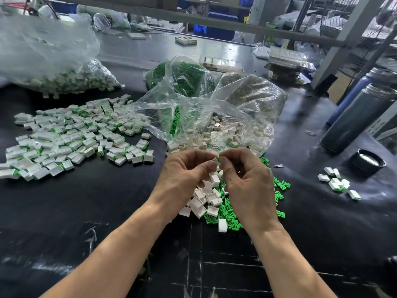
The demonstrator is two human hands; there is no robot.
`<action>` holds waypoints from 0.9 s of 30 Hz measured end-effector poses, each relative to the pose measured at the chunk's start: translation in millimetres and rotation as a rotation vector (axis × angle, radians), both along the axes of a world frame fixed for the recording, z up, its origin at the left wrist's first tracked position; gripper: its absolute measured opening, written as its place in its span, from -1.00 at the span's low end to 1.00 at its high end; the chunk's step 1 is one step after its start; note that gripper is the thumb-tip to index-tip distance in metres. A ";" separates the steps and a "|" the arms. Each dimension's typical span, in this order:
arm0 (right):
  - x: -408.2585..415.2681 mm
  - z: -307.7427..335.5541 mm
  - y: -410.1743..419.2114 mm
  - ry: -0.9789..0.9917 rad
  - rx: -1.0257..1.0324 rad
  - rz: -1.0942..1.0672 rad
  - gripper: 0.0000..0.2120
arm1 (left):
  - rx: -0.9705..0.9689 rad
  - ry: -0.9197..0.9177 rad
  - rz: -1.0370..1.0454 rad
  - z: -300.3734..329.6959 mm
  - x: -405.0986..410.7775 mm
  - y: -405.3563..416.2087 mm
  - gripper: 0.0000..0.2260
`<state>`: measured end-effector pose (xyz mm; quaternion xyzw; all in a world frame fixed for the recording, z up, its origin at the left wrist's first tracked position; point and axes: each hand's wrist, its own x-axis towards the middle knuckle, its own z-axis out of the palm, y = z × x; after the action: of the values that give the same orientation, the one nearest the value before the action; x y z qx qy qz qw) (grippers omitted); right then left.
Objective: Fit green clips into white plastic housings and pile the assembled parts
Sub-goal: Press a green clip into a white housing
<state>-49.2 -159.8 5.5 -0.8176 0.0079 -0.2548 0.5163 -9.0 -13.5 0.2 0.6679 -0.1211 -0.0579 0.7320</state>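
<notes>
Black surface (86, 211), scuffed w/ white marks near me. I see both hands raised just above a small heap of loose parts, dead centre. Left hand (182, 175) has fingers curled, thumb & forefinger pinching a white housing (214, 161). Right hand (247, 179) also curled, thumb & forefinger pinching a green clip (218, 159) that touches the housing. Can't tell how far the clip is seated, too small & mostly hidden by the fingertips.

Taking the hands as landmark: directly under them lie loose white housings (204, 201), open sides mostly up, and beside those, under & right of the right hand, loose green clips (227, 214), touching & overlapping the housings. Just beyond the hands sits a clear bag (214, 117) spilling more white housings toward me; behind that a 2nd clear bag (178, 78) full of green clips. Left of the hands, well apart, a wide pile of finished parts (71, 136), white w/ green showing at edges. Further back-left, a big clear sack (53, 61) w/ more of the same. Right of the hands, well apart, a few finished parts (337, 181) near a black lid (368, 162), and beyond it a dark flask (356, 121) standing open-topped, a blue bottle (352, 97) just behind.
</notes>
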 end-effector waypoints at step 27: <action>-1.3 5.9 0.2 0.107 0.399 0.168 -0.97 | -0.045 -0.046 -0.018 6.2 3.1 4.8 -0.89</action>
<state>-50.5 -159.6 11.4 -0.7094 0.0176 -0.1605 0.6861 -5.9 -8.7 6.4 0.6513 -0.1455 -0.0464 0.7433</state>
